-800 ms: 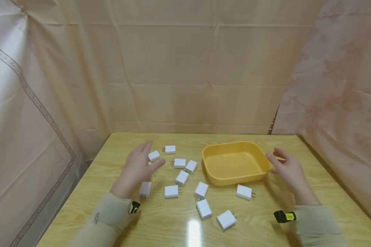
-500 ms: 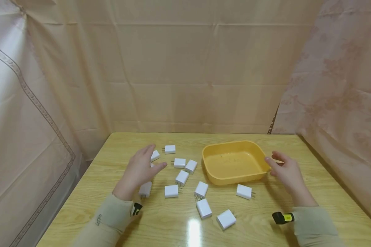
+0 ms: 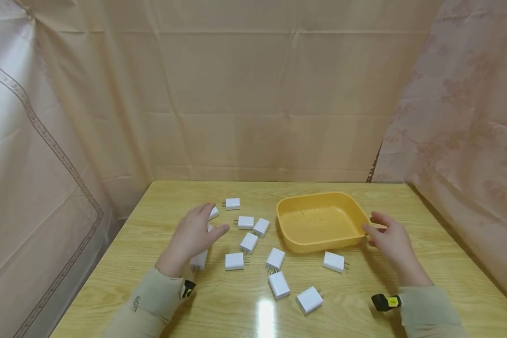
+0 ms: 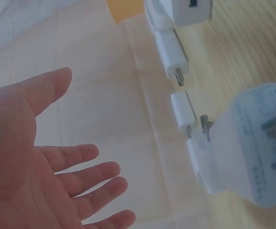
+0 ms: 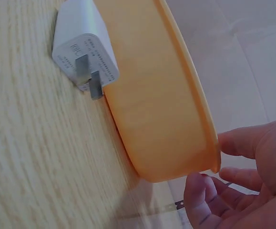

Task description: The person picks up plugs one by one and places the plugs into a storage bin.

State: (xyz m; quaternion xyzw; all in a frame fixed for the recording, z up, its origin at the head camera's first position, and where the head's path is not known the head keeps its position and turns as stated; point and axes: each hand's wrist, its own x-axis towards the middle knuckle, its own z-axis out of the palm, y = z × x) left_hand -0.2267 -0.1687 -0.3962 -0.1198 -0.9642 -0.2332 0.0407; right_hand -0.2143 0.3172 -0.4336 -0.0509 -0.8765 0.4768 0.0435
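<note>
Several white charger plugs lie on the wooden table, one of them (image 3: 234, 261) left of the middle. Over the left-hand plugs hovers my left hand (image 3: 188, 239), fingers spread and thumb apart, with nothing in it. The hand partly covers a few plugs, one of them (image 3: 199, 259) just below it. In the left wrist view a large plug (image 4: 252, 148) is near the palm, apart from the fingers. A yellow plastic basin (image 3: 321, 246) stands at the right, nothing visible inside. My right hand (image 3: 392, 237) pinches its right rim, with thumb above and fingers curled below.
One plug (image 3: 334, 262) lies close in front of the basin, and another (image 3: 309, 300) nearer the table's front. The wooden table (image 3: 253, 300) ends at a beige cloth backdrop (image 3: 253, 103), with cloth at both sides.
My left hand has drifted slightly right and nearer to me. My right hand has slid a little nearer along the basin's rim. The plugs and basin have stayed in place.
</note>
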